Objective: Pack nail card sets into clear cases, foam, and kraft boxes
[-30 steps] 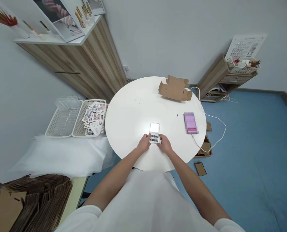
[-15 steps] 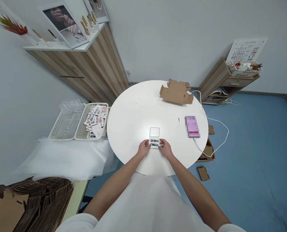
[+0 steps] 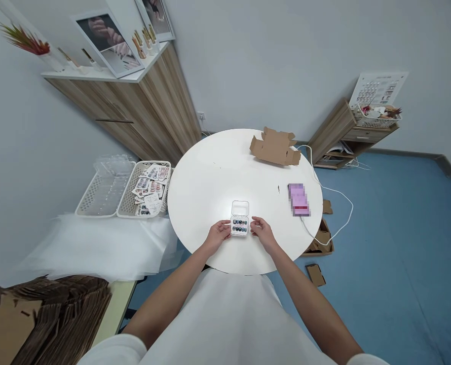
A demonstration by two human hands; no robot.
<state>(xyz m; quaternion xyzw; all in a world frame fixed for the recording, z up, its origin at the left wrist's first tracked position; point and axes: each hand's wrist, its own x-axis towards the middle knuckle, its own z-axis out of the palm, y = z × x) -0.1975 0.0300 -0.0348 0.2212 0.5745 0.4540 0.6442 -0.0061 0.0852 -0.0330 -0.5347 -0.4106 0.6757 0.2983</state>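
A small clear plastic case (image 3: 239, 234) lies on the white round table (image 3: 202, 177) with its lid raised at the far side. In it sits a card with two rows of dark and bluish press-on nails (image 3: 239, 222). My left hand (image 3: 218, 234) is at the case's left side, fingers apart, tips right by the edge; whether they touch it I cannot tell. Just off the right side is my right hand (image 3: 262, 232), its thumb and fingers parted with nothing seen between them.
An unfolded cardboard box (image 3: 274, 147) lies at the table's back right. Nearer is a blurred purple device (image 3: 299, 200) on a white cable (image 3: 339, 192). Left of the table stand two white baskets (image 3: 121, 210), one holding nail cards. Flattened cartons (image 3: 58, 319) fill the lower left.
Both hands have loosened from the case's sides and spread slightly apart. The case stays on the table with its lid up. The whole view has shifted slightly.
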